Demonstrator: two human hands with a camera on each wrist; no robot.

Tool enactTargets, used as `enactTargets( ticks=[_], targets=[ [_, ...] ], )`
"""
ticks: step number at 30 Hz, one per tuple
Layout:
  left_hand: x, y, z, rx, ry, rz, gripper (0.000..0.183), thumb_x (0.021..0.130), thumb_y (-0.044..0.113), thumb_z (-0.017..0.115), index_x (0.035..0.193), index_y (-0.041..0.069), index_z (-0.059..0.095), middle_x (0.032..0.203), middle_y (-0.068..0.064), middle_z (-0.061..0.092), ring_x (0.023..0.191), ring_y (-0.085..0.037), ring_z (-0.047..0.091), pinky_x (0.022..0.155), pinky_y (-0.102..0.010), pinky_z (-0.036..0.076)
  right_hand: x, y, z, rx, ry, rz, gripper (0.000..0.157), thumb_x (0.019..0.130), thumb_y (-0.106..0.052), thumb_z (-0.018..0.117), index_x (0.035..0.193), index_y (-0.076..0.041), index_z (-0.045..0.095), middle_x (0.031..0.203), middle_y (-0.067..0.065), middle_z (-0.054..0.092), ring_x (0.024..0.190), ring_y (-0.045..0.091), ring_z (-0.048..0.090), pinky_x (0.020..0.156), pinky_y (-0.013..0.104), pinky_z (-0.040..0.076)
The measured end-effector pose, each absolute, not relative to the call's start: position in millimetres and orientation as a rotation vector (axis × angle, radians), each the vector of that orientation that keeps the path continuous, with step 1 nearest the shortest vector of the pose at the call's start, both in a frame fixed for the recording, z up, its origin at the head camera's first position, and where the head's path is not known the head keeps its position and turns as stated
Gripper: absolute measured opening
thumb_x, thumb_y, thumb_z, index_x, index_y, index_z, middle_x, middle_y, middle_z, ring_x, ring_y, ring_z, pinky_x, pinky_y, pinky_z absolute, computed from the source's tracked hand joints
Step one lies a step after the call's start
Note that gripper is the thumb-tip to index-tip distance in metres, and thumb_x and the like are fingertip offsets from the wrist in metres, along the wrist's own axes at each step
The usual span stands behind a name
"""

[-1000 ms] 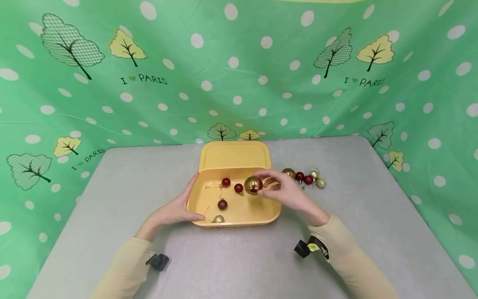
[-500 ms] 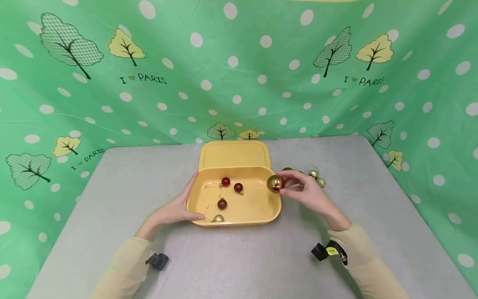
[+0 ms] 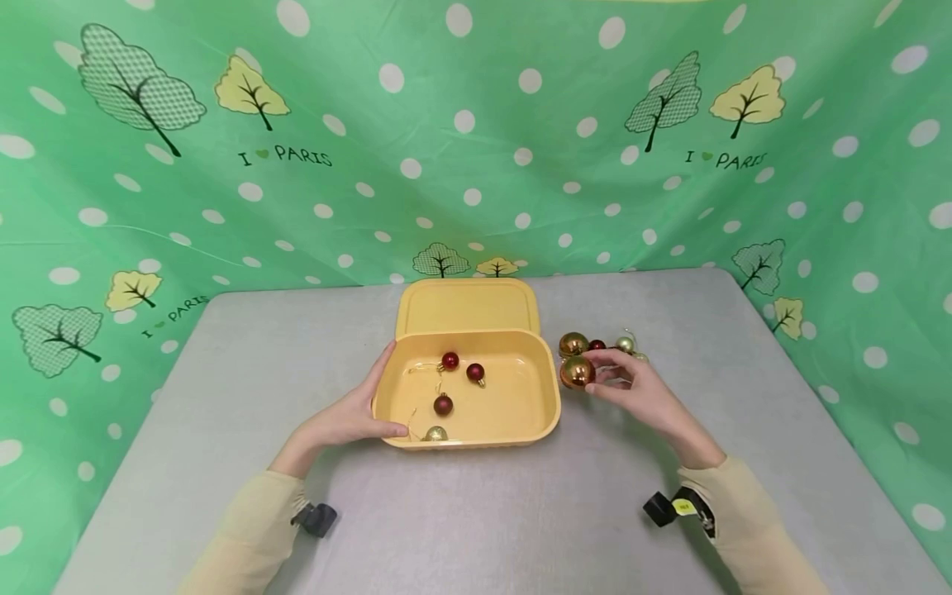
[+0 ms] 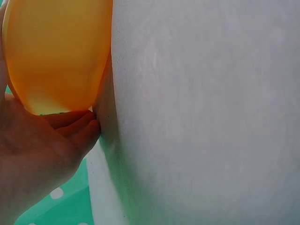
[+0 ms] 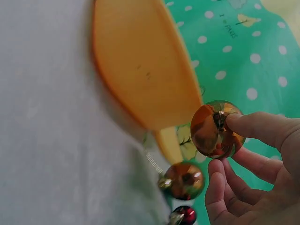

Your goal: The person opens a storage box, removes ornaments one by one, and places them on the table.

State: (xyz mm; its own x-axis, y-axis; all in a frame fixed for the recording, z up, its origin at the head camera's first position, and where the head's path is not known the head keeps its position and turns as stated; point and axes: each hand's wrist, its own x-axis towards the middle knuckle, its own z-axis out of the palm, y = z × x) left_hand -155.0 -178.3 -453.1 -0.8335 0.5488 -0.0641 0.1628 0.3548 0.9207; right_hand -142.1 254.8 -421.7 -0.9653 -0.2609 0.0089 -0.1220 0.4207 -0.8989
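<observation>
My left hand (image 3: 349, 420) grips the left end of a yellow plastic box (image 3: 513, 405), its thumb over the front left rim; in the left wrist view its fingers lie against the outer wall. In my right hand (image 3: 645, 401) is a large shiny gold Christmas bauble (image 3: 577, 373), pinched between thumb and fingers just outside the box's right wall. The right wrist view shows the held bauble (image 5: 216, 131) raised above the table. Several small baubles lie inside the box, among them a dark red one (image 3: 442, 404) and a gold one (image 3: 435, 434) near the front wall.
Right of the box a cluster sits on the grey table (image 3: 476, 529): another large gold bauble (image 3: 573, 344), a red bauble (image 3: 597, 345) and a pale gold one (image 3: 625, 344), partly behind my right hand. A yellow lid (image 3: 467, 306) lies behind the box. A green dotted curtain (image 3: 476, 165) surrounds the table.
My right hand has carried the gold bauble rightward from over the box's inside, past the right rim, to beside the cluster. My left hand and the box have stayed in place.
</observation>
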Motion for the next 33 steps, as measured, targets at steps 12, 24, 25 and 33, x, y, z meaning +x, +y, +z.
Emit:
enactTargets(
  ticks=[12, 24, 25, 33],
  targets=[
    [-154, -177, -451, 0.626, 2.267, 1.46, 0.127, 0.074, 0.018, 0.085, 0.154, 0.017, -0.014, 0.159, -0.017, -0.01, 0.143, -0.041, 0.004, 0.113, -0.055, 0.011, -149, 266, -446, -0.363, 2.52, -1.529, 0.047, 0.083, 0.0, 0.071, 0.126, 0.008, 0.055, 0.113, 0.023, 0.059, 0.088, 0.027, 0.06, 0.07, 0.026, 0.052],
    [-155, -178, -452, 0.629, 2.261, 1.469, 0.127, 0.074, 0.017, 0.085, 0.154, 0.017, -0.014, 0.159, -0.017, -0.011, 0.143, -0.041, 0.003, 0.113, -0.056, 0.01, -158, 270, -449, -0.399, 2.548, -1.401, 0.044, 0.086, -0.001, 0.069, 0.128, 0.004, 0.057, 0.117, 0.021, 0.059, 0.088, 0.025, 0.059, 0.071, 0.029, 0.051],
    [-155, -179, -453, 0.631, 2.263, 1.467, 0.127, 0.074, 0.017, 0.085, 0.154, 0.016, -0.014, 0.159, -0.017, -0.011, 0.143, -0.041, 0.003, 0.113, -0.056, 0.01, -159, 270, -449, -0.395, 2.549, -1.396, 0.043, 0.087, -0.002, 0.069, 0.128, 0.004, 0.057, 0.116, 0.021, 0.059, 0.088, 0.024, 0.059, 0.07, 0.029, 0.051],
    [-156, -179, -453, 0.636, 2.257, 1.472, 0.127, 0.074, 0.017, 0.085, 0.154, 0.014, -0.014, 0.159, -0.018, -0.011, 0.142, -0.042, 0.004, 0.113, -0.055, 0.011, -159, 273, -451, -0.42, 2.521, -1.444, 0.047, 0.087, -0.003, 0.068, 0.13, 0.008, 0.053, 0.119, 0.025, 0.057, 0.093, 0.028, 0.061, 0.075, 0.027, 0.052]
  ],
)
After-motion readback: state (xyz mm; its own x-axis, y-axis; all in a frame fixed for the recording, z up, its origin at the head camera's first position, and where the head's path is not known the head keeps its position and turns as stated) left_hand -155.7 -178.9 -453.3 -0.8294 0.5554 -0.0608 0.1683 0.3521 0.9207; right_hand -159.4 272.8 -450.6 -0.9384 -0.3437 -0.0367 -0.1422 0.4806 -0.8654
